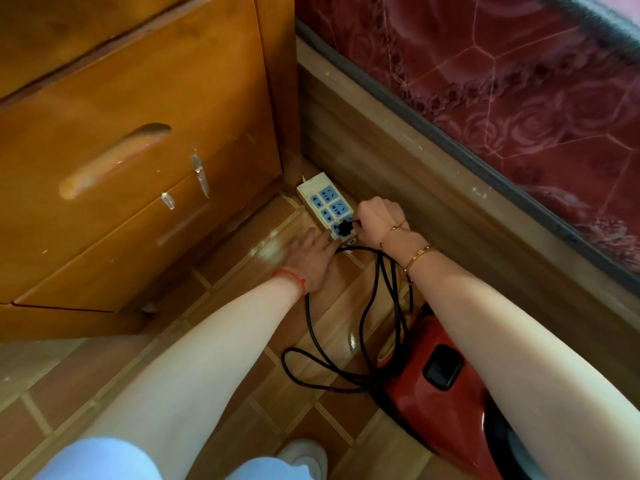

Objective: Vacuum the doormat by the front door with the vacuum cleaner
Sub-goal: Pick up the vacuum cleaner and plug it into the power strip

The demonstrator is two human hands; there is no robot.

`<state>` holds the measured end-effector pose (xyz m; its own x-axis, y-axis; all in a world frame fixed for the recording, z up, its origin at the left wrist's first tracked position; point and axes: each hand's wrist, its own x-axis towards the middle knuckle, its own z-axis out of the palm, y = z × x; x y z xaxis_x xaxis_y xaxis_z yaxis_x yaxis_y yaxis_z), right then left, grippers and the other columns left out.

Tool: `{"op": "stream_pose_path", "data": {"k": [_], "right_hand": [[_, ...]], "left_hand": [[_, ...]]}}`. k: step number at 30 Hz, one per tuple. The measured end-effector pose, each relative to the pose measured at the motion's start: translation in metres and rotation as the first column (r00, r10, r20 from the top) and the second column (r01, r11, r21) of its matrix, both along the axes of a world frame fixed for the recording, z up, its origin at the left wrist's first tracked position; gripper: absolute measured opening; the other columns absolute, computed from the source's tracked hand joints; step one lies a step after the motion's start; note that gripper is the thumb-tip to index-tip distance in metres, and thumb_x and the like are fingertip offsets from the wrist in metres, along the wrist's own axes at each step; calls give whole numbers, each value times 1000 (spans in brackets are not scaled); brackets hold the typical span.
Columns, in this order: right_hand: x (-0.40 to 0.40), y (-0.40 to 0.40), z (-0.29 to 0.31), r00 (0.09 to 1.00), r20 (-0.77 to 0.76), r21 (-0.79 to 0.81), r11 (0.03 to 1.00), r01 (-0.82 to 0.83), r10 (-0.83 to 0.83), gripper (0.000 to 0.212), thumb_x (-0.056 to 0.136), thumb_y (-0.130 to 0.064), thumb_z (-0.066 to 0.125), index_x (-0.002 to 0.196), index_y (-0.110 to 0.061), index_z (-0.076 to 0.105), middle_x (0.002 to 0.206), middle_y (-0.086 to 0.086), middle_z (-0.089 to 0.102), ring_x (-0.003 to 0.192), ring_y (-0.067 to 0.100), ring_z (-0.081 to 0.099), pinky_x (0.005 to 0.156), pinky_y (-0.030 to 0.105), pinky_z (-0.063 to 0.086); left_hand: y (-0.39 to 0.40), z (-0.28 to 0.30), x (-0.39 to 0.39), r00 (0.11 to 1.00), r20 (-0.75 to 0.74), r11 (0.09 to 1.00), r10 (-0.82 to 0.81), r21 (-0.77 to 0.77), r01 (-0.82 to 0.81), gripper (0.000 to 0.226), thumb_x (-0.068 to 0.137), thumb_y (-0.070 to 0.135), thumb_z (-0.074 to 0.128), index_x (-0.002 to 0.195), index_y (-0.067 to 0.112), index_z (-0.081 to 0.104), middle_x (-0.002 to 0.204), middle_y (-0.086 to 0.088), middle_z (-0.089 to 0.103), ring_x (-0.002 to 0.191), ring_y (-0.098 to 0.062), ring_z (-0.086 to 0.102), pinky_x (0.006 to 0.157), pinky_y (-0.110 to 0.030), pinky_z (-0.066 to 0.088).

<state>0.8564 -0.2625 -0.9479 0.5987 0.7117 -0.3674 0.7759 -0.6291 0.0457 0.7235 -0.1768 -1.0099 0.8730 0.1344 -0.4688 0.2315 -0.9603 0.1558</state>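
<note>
Vacuum cleaner (446, 386): red, hard-shelled handheld unit, lying on the tiled floor beside the bed base, under the right forearm. Likely light, rigid, smooth; best lifted by its handle, hidden here. Black cord (363, 327): limp, loosely coiled, prone to snagging. Right hand (379, 218) pinches the black plug (344, 228) at the power strip (327, 206). Left hand (311, 254) presses flat beside the strip, steadying it. Doormat not in view.

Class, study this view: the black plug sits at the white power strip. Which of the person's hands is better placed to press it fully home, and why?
The right hand: its fingers already pinch the black plug at the power strip. The left hand lies flat beside the strip, seemingly steadying it.
</note>
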Motion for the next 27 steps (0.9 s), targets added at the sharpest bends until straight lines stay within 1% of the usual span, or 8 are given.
{"op": "stream_pose_path", "data": {"k": [6,12,16,19,24,27], "right_hand": [[1,12,-1,989,50,-41,990,-134,136,21,90,-14,51,104,-13,67,102,11,66,91,29,65,62,30,40],[1,23,8,958,71,-135,954,-266,277,23,90,-17,56,111,-9,62,110,13,62,98,30,64,67,30,42],[6,26,11,966,44,-129,960,-248,255,23,89,-18,57,110,-11,64,107,12,62,96,28,64,67,31,44],[6,26,9,965,39,-118,961,-252,258,23,90,-19,58,111,-11,64,106,12,63,95,28,64,70,33,48],[6,28,14,948,48,-157,940,-303,314,28,89,-22,59,113,-8,62,111,13,61,97,28,63,67,32,43],[5,33,20,931,41,-191,918,-348,362,29,90,-21,59,115,-6,59,115,14,59,101,29,62,68,31,41]], "left_hand": [[1,-3,-1,1000,6,1000,-3,2,3,73,92,20,53,153,26,13,160,-5,5,144,-35,6,114,-56,18],[4,-4,-1,1000,7,1000,-28,1,28,76,90,21,56,153,26,13,159,-5,6,145,-32,8,116,-54,13],[4,-4,-3,999,15,999,-40,-8,40,76,90,21,54,153,25,11,160,-6,5,146,-31,7,117,-54,9],[4,-3,-5,1000,17,999,-21,-38,21,79,89,19,55,153,25,10,160,-6,3,146,-33,5,118,-53,6],[4,-7,-5,999,36,998,-17,-52,19,80,88,17,56,153,26,10,160,-5,3,146,-33,5,117,-53,4],[9,-11,-7,999,49,996,-12,-91,16,81,87,21,58,153,28,10,160,-3,3,146,-33,3,116,-56,4]]}}
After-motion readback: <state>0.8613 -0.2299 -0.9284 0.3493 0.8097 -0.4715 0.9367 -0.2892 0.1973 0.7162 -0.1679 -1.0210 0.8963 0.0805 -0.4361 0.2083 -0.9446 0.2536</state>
